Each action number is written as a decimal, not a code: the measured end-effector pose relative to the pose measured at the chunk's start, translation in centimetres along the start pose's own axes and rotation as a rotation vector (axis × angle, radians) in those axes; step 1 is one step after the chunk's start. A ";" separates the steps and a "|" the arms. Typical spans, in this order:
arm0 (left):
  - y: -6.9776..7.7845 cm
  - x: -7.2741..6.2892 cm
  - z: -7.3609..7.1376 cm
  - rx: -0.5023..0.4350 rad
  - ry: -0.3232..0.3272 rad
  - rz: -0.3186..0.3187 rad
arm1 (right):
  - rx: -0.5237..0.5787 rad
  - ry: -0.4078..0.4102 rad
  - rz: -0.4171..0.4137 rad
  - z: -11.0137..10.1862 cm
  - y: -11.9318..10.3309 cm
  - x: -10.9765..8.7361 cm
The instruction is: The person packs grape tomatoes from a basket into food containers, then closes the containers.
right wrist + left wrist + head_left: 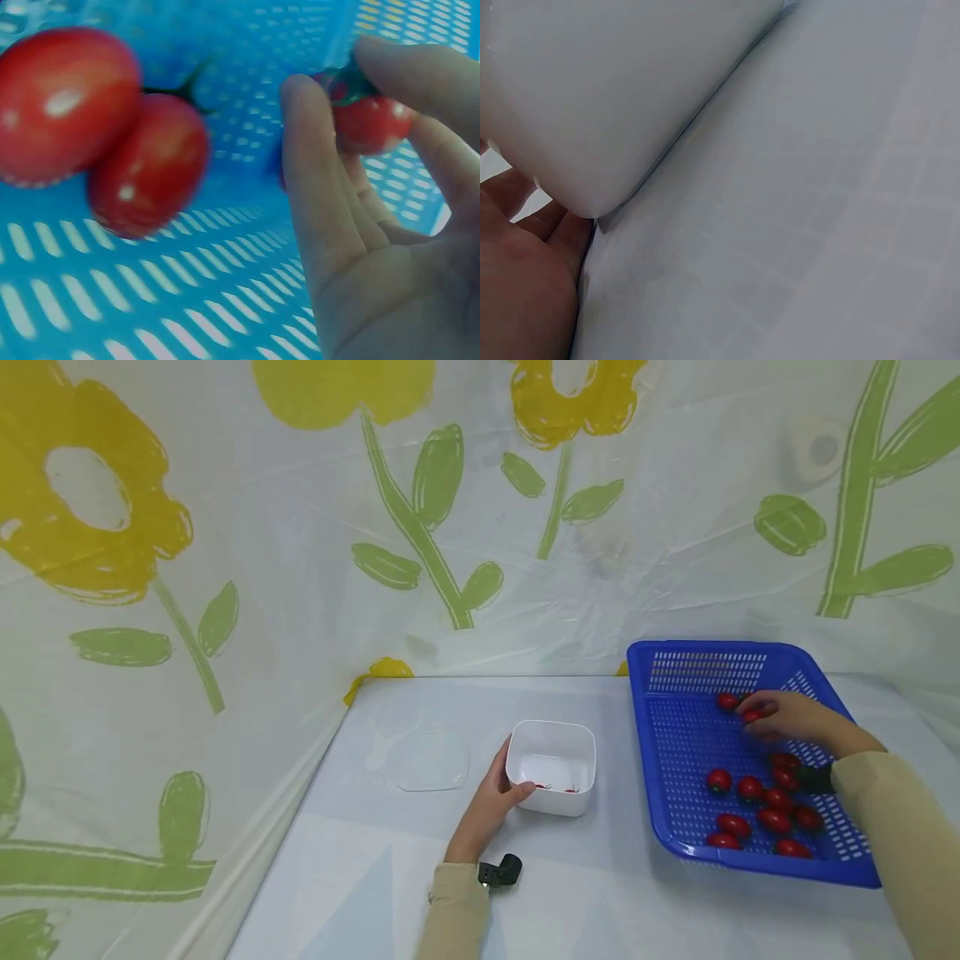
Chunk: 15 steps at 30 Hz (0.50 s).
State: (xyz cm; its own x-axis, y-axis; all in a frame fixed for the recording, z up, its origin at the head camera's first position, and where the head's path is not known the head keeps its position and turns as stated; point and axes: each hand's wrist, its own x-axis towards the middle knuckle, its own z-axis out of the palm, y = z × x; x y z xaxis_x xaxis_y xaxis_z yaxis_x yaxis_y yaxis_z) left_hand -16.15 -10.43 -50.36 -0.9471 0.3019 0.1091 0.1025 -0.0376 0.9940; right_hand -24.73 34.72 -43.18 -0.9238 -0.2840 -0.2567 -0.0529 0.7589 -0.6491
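My left hand holds a square white plastic container, its thumb at the near rim and its fingers along the left side. Low inside the container a little red with green stems shows, mostly hidden by the near wall. In the left wrist view, fingers touch the container's corner. Over the blue basket, my right hand pinches a cherry tomato between thumb and fingers, green stem up. Two more cherry tomatoes lie close by in the right wrist view.
Several cherry tomatoes lie in the basket's near half, and another tomato near its far side. A clear, flat square lid rests left of the container. A flower-patterned sheet hangs behind the white-covered table.
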 end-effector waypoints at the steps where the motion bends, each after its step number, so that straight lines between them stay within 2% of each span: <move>1: 0.1 0.0 0.0 -0.001 -0.001 0.001 | -0.007 0.016 -0.006 -0.1 -0.3 -0.2; 3: 0.3 0.0 0.1 -0.010 -0.005 0.008 | -0.024 0.043 -0.021 -0.3 -1.0 -0.6; 10: -2.3 0.8 -0.4 0.030 0.035 -0.008 | -0.127 0.093 -0.080 -0.4 -3.4 -1.4; 15: -2.4 0.8 -0.2 0.024 0.032 -0.016 | -0.217 0.135 -0.108 -0.5 -5.1 -2.3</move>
State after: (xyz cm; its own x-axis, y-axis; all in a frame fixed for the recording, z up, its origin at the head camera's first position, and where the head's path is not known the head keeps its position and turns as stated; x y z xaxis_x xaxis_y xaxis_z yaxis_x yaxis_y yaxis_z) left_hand -17.24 -10.27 -52.61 -0.9577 0.2720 0.0935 0.0944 -0.0099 0.9955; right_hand -22.51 31.83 -38.94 -0.9498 -0.3007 -0.0868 -0.2207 0.8401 -0.4956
